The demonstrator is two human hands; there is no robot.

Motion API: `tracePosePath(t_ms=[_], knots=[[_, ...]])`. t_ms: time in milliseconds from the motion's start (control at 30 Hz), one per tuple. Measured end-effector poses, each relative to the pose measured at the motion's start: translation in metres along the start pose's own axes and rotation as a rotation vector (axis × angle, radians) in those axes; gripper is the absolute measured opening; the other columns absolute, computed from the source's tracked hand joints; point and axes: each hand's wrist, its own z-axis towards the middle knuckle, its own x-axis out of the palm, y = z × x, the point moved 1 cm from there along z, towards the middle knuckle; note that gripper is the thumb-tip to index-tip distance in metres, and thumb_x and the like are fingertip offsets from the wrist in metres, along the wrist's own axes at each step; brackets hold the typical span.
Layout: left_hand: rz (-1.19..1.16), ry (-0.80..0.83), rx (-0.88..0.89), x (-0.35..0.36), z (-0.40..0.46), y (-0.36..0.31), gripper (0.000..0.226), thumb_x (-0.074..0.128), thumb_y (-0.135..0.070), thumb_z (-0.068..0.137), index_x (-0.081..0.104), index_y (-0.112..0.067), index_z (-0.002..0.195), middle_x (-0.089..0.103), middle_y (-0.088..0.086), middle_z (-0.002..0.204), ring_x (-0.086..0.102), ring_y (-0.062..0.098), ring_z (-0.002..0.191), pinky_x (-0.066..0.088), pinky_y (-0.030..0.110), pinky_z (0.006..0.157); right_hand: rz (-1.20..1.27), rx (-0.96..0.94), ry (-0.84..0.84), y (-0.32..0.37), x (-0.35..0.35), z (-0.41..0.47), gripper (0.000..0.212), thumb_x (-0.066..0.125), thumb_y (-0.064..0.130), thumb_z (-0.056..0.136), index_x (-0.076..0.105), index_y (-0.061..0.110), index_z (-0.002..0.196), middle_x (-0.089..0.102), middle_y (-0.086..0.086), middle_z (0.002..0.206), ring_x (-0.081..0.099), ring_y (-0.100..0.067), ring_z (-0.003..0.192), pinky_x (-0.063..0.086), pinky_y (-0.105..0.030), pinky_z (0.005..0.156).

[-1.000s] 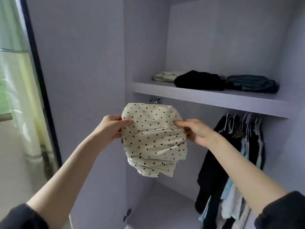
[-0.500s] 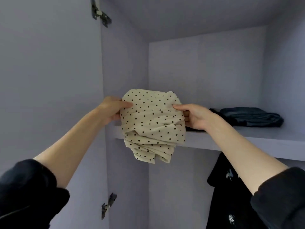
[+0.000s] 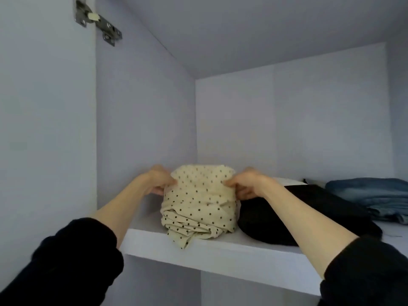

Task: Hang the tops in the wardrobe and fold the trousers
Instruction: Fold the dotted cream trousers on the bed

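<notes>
folded trousers point(image 3: 198, 206): cream, black-dotted, creased bundle sitting on shelf point(image 3: 220, 250) | left hand point(image 3: 160, 181) pinching its left edge | right hand point(image 3: 247, 183) pinching its right edge

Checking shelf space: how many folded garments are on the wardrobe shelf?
3. The polka-dot trousers at the left, held by both hands; a black garment beside them; blue jeans at the right. Something pale behind the black one may be another.
</notes>
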Motion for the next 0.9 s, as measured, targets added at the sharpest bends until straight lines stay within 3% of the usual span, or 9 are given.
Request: tracePosePath(t_ms=[133, 300, 433, 533, 567, 633, 733, 800, 900], knots=[[0.26, 0.097, -0.011, 0.02, 0.013, 0.003, 0.046, 0.054, -0.02, 0.094, 0.04, -0.01, 0.137, 0.057, 0.009, 0.112, 0.057, 0.02, 0.086, 0.047, 0.027, 0.065, -0.312, -0.095, -0.009, -0.002, 0.0, 0.023, 0.035, 0.063, 0.021, 0.09, 0.055, -0.003, 0.114, 0.064, -0.016, 0.105, 0.064, -0.025, 0.086, 0.053, -0.032, 0.072], [0.513, 0.209, 0.348, 0.061, -0.002, 0.006, 0.044, 0.033, -0.034, 0.102, 0.036, -0.019, 0.144, 0.037, -0.001, 0.147, 0.032, 0.016, 0.136, 0.024, 0.026, 0.11, -0.821, -0.303, 0.129, -0.005, 0.021, 0.032, 0.038, 0.038, 0.028, 0.1, 0.053, 0.013, 0.132, 0.05, -0.005, 0.138, 0.049, -0.021, 0.122, 0.038, -0.031, 0.103], [0.736, 0.158, 0.469, 0.077, -0.001, 0.049, 0.047, 0.017, -0.044, 0.1, 0.04, -0.034, 0.14, 0.038, -0.012, 0.148, 0.031, 0.009, 0.137, 0.025, 0.035, 0.113, -1.125, -0.287, 0.286, -0.027, 0.048, 0.036, 0.046, 0.017, 0.028, 0.104, 0.038, 0.016, 0.143, 0.037, -0.007, 0.149, 0.036, -0.026, 0.134, 0.027, -0.034, 0.11], [0.75, 0.148, 0.44, 0.068, 0.0, 0.049, 0.047, 0.018, -0.043, 0.101, 0.041, -0.032, 0.14, 0.037, -0.011, 0.148, 0.031, 0.011, 0.137, 0.025, 0.033, 0.113, -1.108, -0.325, 0.22, -0.024, 0.049, 0.026, 0.043, 0.018, 0.026, 0.104, 0.059, 0.016, 0.109, 0.047, -0.011, 0.139, 0.046, -0.024, 0.115, 0.033, -0.03, 0.095], [0.768, 0.14, 0.434, 0.067, -0.002, 0.048, 0.046, 0.019, -0.042, 0.101, 0.04, -0.03, 0.14, 0.036, -0.01, 0.149, 0.031, 0.012, 0.138, 0.025, 0.033, 0.113, -1.086, -0.339, 0.186, -0.023, 0.049, 0.02, 0.04, 0.02, 0.025, 0.103, 0.055, 0.02, 0.083, 0.052, -0.013, 0.132, 0.047, -0.022, 0.102, 0.033, -0.028, 0.086], [0.786, 0.147, 0.434, 0.064, -0.013, 0.045, 0.045, 0.021, -0.039, 0.102, 0.044, -0.023, 0.138, 0.04, -0.004, 0.147, 0.035, 0.016, 0.135, 0.028, 0.033, 0.111, -1.017, -0.375, 0.113, -0.023, 0.046, 0.003, 0.04, 0.026, 0.023, 0.102, 0.044, 0.022, 0.066, 0.059, -0.014, 0.118, 0.045, -0.021, 0.089, 0.034, -0.029, 0.078], [0.753, 0.195, 0.413, 0.051, -0.033, 0.033, 0.04, 0.03, -0.032, 0.102, 0.046, -0.016, 0.135, 0.048, 0.005, 0.141, 0.043, 0.022, 0.128, 0.033, 0.028, 0.104, -0.858, -0.466, -0.021, -0.024, 0.036, -0.027, 0.032, 0.034, 0.024, 0.101, 0.065, 0.016, 0.101, 0.061, -0.008, 0.12, 0.053, -0.025, 0.107, 0.042, -0.032, 0.092], [0.671, 0.174, 0.438, 0.038, -0.053, 0.025, 0.04, 0.035, -0.03, 0.101, 0.041, -0.021, 0.14, 0.046, 0.004, 0.143, 0.043, 0.021, 0.13, 0.033, 0.027, 0.104, -0.69, -0.55, -0.129, -0.024, 0.029, -0.054, 0.033, 0.038, 0.022, 0.101, 0.058, 0.017, 0.127, 0.058, -0.002, 0.131, 0.05, -0.02, 0.123, 0.038, -0.028, 0.103], [0.466, 0.027, 0.647, 0.032, -0.096, 0.014, 0.04, 0.042, -0.025, 0.099, 0.042, -0.021, 0.139, 0.044, 0.001, 0.144, 0.04, 0.018, 0.132, 0.028, 0.024, 0.105, -0.451, -0.587, -0.307, -0.031, 0.019, -0.105, 0.031, 0.044, 0.021, 0.099, 0.059, 0.019, 0.126, 0.062, 0.006, 0.123, 0.054, -0.007, 0.113, 0.037, -0.018, 0.097]])
